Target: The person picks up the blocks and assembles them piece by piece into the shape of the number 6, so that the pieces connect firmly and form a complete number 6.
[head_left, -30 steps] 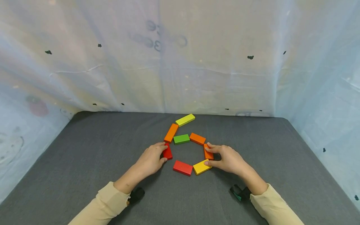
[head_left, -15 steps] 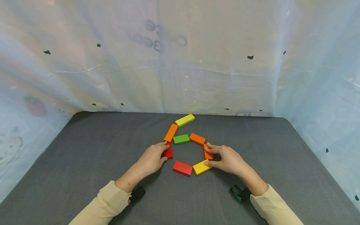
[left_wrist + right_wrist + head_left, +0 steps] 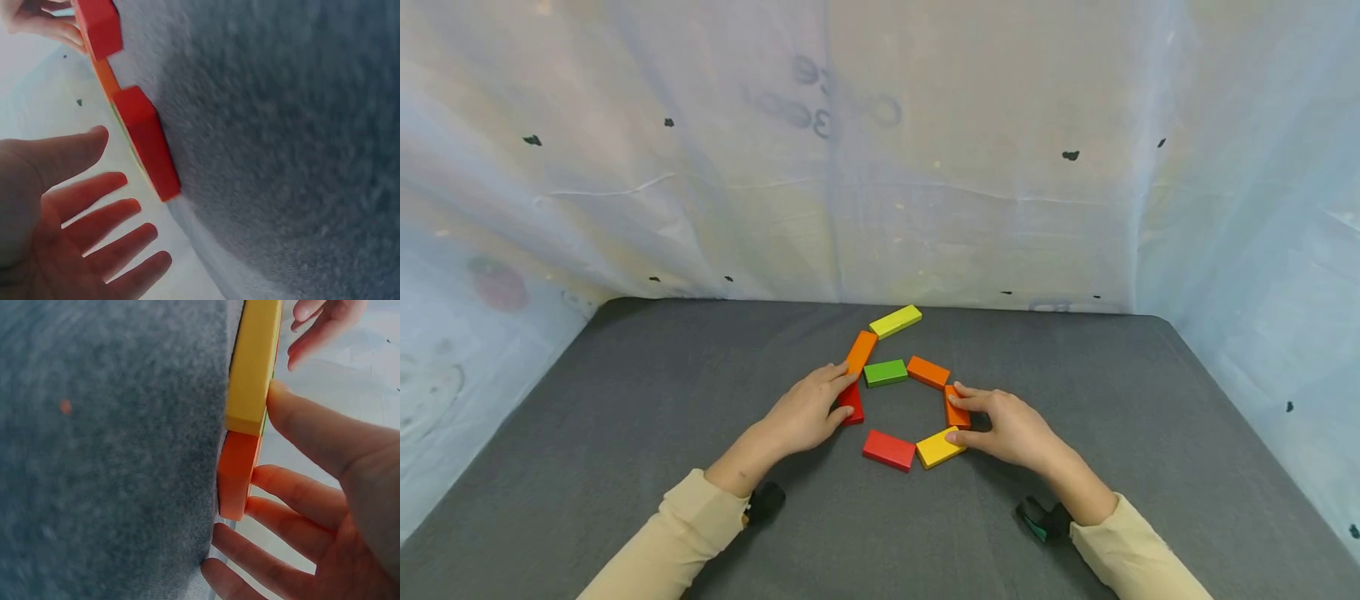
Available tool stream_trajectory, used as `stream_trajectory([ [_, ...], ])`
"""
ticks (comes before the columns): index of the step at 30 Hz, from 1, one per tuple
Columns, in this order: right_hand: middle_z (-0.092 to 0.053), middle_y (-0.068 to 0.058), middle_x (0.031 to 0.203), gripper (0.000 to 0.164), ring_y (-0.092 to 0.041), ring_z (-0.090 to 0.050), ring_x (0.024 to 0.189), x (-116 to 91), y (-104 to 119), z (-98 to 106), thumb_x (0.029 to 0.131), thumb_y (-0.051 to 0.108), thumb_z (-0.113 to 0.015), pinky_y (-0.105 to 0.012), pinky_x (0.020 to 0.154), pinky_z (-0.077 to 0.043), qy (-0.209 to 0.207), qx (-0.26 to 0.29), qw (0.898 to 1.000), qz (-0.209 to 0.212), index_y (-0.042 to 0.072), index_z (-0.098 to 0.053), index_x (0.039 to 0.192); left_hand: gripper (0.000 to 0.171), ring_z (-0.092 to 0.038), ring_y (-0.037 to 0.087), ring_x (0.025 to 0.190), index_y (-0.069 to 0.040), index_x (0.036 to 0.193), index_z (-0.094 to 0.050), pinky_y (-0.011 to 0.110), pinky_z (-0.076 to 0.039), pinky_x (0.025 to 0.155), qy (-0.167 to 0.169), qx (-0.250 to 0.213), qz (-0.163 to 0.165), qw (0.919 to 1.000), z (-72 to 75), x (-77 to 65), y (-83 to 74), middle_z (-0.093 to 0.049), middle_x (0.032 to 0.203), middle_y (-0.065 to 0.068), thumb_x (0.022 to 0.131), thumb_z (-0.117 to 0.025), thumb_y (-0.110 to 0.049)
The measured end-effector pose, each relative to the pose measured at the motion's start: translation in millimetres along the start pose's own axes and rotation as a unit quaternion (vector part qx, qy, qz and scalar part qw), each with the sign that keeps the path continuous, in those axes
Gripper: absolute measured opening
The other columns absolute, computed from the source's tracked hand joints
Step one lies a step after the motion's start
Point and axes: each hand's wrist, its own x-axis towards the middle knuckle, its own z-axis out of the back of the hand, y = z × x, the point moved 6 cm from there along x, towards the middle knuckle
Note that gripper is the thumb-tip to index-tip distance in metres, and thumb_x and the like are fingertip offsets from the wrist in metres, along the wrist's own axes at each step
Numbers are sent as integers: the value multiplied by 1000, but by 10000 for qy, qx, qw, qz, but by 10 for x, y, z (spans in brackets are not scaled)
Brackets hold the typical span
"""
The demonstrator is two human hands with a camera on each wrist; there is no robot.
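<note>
My left hand (image 3: 805, 412) hovers by the left red block (image 3: 854, 398). In the left wrist view its thumb and straight fingers stand apart from that red block (image 3: 148, 140). Its fingertips lie in front of the lower end of an orange block (image 3: 861, 350) in the head view. My right hand (image 3: 1011, 427) rests its thumb on the yellow block (image 3: 937, 450) and its fingers along the right orange block (image 3: 956, 412). The right wrist view shows the thumb touching the yellow block (image 3: 252, 369), fingers loosely extended.
A front red block (image 3: 888, 450), a green block (image 3: 886, 372) and another orange block (image 3: 928, 372) help form the ring. A lime-yellow block (image 3: 896, 321) lies beyond. The grey tabletop (image 3: 700, 350) meets pale plastic sheeting (image 3: 970, 233).
My left hand has come off the left red block and moved slightly forward and right. That block has turned and shifted a little against the orange one. The right hand stays in place.
</note>
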Motion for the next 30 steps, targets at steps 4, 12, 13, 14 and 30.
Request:
stream_trajectory([
  [4, -47, -14, 144, 59, -39, -47, 129, 1, -6, -19, 86, 34, -72, -54, 97, -45, 49, -20, 10000, -5, 3, -56, 134, 56, -26, 39, 142, -2, 143, -45, 55, -27, 113, 286, 193, 0, 9994, -17, 55, 49, -32, 153, 18, 94, -63, -21],
  [12, -47, -14, 144, 60, -39, -47, 129, 1, -18, -17, 85, 34, -72, -54, 98, -44, 40, 15, 10000, -29, 4, -56, 134, 58, -22, 39, 144, -2, 144, -42, 55, -24, 114, 544, 256, -22, 9982, -46, 107, 86, -31, 155, 16, 95, -61, -24],
  [13, -47, -14, 144, 60, -39, -47, 129, -2, -17, -14, 85, 34, -72, -54, 98, -44, 33, 28, 10000, -18, 4, -56, 134, 57, -22, 40, 144, -2, 145, -42, 55, -24, 114, 566, 248, -42, 9981, -50, 109, 85, -31, 154, 16, 95, -61, -24],
  [14, -47, -14, 144, 59, -39, -47, 129, -3, -18, -10, 85, 34, -72, -54, 99, -43, 21, 55, 10000, -14, 4, -56, 134, 57, -22, 40, 144, -2, 145, -42, 55, -23, 115, 589, 229, -49, 9980, -54, 110, 85, -32, 154, 16, 96, -60, -24],
  [30, -52, -11, 141, 56, -34, -54, 118, 6, 39, 35, 82, 37, -75, -50, 92, -47, -386, 131, 9992, -23, 10, -62, 129, 54, -23, 42, 143, -1, 145, -40, 56, -21, 115, 705, 56, 42, 9975, -63, 95, 87, -32, 154, 17, 98, -56, -21],
])
